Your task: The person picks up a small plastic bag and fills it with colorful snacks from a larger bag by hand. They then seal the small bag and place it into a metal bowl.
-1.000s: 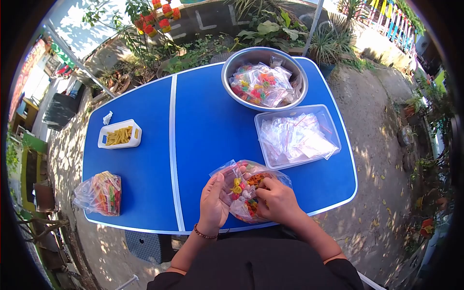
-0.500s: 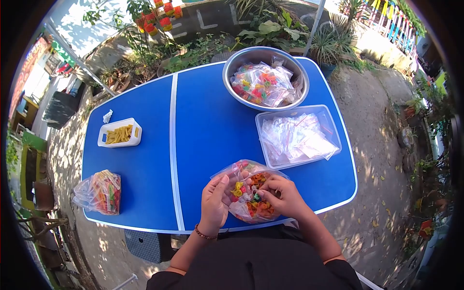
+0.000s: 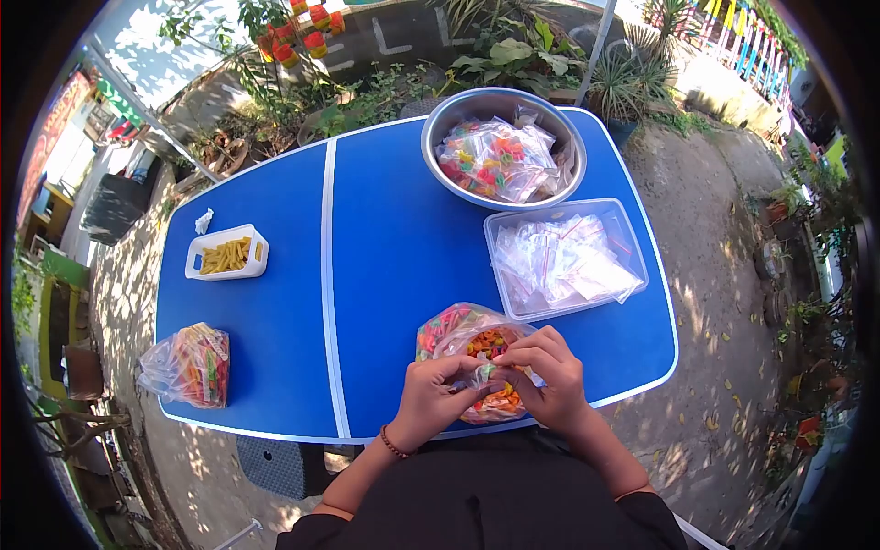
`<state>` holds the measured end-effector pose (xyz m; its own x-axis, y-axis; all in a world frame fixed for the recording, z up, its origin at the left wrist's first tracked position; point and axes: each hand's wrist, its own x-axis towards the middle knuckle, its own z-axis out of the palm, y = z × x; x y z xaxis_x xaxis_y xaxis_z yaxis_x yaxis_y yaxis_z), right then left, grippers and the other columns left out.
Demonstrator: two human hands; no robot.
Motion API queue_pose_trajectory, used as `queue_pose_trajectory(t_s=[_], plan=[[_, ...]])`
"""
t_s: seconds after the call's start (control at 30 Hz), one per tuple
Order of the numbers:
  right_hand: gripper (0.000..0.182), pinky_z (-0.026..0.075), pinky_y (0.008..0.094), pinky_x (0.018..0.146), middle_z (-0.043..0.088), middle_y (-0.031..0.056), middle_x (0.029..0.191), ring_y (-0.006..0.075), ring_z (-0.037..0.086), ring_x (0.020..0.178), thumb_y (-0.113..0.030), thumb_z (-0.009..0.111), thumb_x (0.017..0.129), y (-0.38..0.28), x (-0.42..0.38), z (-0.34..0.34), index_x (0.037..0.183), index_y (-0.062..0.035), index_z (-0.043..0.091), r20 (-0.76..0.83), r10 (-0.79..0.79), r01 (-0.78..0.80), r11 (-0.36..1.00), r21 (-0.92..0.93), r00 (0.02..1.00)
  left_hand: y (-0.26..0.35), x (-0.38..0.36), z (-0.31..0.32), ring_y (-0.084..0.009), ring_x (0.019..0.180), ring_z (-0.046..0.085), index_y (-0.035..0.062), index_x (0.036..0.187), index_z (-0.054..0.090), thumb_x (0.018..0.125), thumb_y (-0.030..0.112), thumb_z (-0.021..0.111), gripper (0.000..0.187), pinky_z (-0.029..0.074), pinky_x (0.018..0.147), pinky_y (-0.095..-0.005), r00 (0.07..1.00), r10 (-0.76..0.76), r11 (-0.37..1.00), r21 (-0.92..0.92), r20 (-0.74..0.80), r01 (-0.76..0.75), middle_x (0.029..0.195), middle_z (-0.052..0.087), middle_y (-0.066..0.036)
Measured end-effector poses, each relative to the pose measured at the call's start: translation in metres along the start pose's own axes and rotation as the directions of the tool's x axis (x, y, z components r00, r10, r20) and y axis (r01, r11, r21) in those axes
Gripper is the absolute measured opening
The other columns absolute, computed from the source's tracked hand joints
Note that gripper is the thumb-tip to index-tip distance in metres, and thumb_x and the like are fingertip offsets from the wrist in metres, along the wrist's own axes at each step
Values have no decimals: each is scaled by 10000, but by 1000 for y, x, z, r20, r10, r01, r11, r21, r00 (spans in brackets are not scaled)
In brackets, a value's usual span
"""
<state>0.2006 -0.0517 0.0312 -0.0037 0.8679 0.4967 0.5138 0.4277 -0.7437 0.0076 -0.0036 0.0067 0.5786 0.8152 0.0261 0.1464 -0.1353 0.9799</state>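
Close together over the near edge of the table, both my hands are closed in a pinch. My left hand [image 3: 438,399] grips a small clear plastic bag [image 3: 484,373], in which something greenish shows. My right hand [image 3: 553,378] pinches the same bag from the other side with thumb and fingers. Most of the small bag is hidden behind my fingers. Beneath and behind them lies a large clear bag [image 3: 446,330] of small colourful plastic pieces, its mouth open. Orange and yellow pieces [image 3: 490,341] show inside it.
A steel bowl [image 3: 431,151] of filled packets stands at the back right. Nearer is a clear plastic tub [image 3: 640,266] of small bags. On the left are a white container [image 3: 229,272] of yellowish pieces, crumpled white tissue [image 3: 203,220] and a bag of colourful strips [image 3: 197,367].
My left hand has moved right and turned inward, meeting my right hand. The small bag, earlier spread with yellow and red pieces showing, is now gathered between my fingers.
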Motion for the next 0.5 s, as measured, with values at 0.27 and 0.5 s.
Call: queue_pose_trajectory(t_s=[0.27, 0.5], plan=[[163, 487, 357, 808, 614, 127, 1028, 259, 595, 929, -97, 748, 806, -9, 6, -15, 947, -35, 695, 144, 78, -83, 996, 25, 986, 2, -1, 3, -87, 878, 662, -18, 1168, 657, 942, 150, 682, 283, 547, 792, -244, 992, -58, 931, -354, 114, 95, 993, 715, -80], [303, 454, 317, 778, 575, 129, 1115, 237, 551, 1029, -262, 736, 838, 13, -7, -8, 1062, -62, 688, 121, 207, -222, 967, 127, 971, -2, 4, 10, -143, 1063, 646, -6, 1236, 612, 1023, 207, 548, 308, 527, 912, -283, 994, 71, 890, -455, 79, -28, 1158, 659, -90]])
